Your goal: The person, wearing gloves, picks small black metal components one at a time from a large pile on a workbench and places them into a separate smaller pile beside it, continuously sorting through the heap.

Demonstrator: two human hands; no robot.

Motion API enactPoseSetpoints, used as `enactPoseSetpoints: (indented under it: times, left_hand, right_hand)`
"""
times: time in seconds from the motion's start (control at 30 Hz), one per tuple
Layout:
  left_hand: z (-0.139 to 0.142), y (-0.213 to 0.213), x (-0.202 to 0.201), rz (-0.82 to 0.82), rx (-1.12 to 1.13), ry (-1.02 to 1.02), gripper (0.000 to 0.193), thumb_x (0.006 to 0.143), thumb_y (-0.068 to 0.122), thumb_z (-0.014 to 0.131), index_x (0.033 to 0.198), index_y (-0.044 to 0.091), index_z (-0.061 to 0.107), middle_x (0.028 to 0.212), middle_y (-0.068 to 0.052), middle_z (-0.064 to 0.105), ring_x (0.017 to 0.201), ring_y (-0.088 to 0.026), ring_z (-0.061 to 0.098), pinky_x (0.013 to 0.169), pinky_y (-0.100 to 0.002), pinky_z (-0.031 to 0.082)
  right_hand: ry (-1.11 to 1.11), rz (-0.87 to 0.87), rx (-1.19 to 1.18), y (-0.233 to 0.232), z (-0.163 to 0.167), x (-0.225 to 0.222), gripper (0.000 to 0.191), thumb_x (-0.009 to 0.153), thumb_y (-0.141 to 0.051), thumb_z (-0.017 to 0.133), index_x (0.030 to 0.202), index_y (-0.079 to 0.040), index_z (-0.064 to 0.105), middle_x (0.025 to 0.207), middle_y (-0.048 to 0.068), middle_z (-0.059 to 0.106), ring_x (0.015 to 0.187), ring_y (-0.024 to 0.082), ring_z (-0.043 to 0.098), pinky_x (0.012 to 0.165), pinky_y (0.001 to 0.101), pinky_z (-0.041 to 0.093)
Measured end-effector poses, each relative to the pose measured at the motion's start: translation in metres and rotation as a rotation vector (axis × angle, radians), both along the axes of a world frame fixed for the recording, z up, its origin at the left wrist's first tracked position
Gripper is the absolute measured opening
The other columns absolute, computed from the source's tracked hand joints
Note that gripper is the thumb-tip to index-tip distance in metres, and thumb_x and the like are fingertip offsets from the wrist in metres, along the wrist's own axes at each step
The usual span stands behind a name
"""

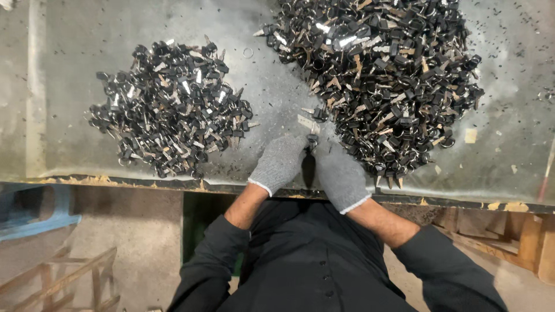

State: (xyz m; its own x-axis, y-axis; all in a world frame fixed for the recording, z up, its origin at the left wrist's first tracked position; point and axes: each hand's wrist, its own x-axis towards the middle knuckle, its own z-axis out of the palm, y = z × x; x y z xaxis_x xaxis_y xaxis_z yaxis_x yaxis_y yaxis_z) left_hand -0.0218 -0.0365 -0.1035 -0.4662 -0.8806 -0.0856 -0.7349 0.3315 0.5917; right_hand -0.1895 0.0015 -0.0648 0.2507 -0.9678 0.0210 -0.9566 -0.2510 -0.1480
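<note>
Between two key piles, gloved left hand [278, 163], right hand [340, 173] — fingers pinching key [312, 140]

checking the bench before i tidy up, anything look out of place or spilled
A lone metal ring lies apart between the left pile of keys and the right pile. Small dark bits and pale scraps are scattered over the table. Its front edge looks chipped.

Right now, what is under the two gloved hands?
Between the left hand and right hand a dark key shows, on the dusty table. Anything under the gloves themselves is covered.
</note>
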Motion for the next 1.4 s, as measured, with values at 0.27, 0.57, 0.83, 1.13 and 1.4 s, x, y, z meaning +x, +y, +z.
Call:
enactPoseSetpoints:
  times: [0.27,0.57,0.83,1.13,1.4]
  left_hand:
    - [0.010,0.020,-0.005,0.141,-0.154,0.160,0.030,0.090,0.010,0.064,0.119,0.005,0.064,0.100,-0.022,0.070,0.091,-0.043,0.068,0.078,-0.053,0.053]
    - [0.007,0.024,0.003,0.203,-0.141,0.111,0.025,0.083,0.011,0.069,0.108,0.006,0.067,0.089,-0.018,0.069,0.084,-0.040,0.068,0.074,-0.051,0.053]
    - [-0.005,0.027,0.003,0.132,-0.222,0.095,0.020,0.087,0.010,0.069,0.107,0.006,0.068,0.094,-0.015,0.069,0.086,-0.037,0.067,0.075,-0.048,0.053]
    - [-0.004,0.028,0.003,0.108,-0.252,0.083,0.024,0.086,0.005,0.065,0.109,0.006,0.065,0.090,-0.016,0.064,0.083,-0.039,0.065,0.072,-0.050,0.051]
    - [-0.003,0.029,0.002,0.125,-0.284,0.089,0.016,0.088,0.005,0.065,0.104,0.006,0.065,0.092,-0.015,0.065,0.081,-0.037,0.065,0.072,-0.048,0.052]
  right_hand:
    - [-0.237,0.080,0.425,-0.020,-0.001,-0.010,0.037,0.098,-0.018,0.056,0.122,0.010,0.053,0.109,0.033,0.067,0.097,0.046,0.071,0.084,0.0496,0.058]
    - [-0.338,0.000,0.390,-0.008,0.017,-0.015,0.043,0.097,-0.030,0.060,0.124,0.003,0.054,0.103,0.028,0.070,0.088,0.045,0.071,0.075,0.0513,0.058]
    - [-0.132,-0.058,0.469,-0.016,0.012,-0.003,0.036,0.104,-0.027,0.054,0.124,0.003,0.054,0.097,0.021,0.071,0.081,0.037,0.073,0.065,0.0451,0.061]
    - [-0.160,-0.046,0.384,-0.010,0.011,-0.005,0.028,0.103,-0.021,0.052,0.124,-0.002,0.054,0.098,0.020,0.071,0.084,0.035,0.074,0.067,0.0440,0.061]
    - [-0.079,-0.071,0.270,-0.008,0.007,0.003,0.022,0.102,-0.018,0.054,0.118,-0.002,0.054,0.102,0.022,0.072,0.089,0.038,0.073,0.068,0.0480,0.061]
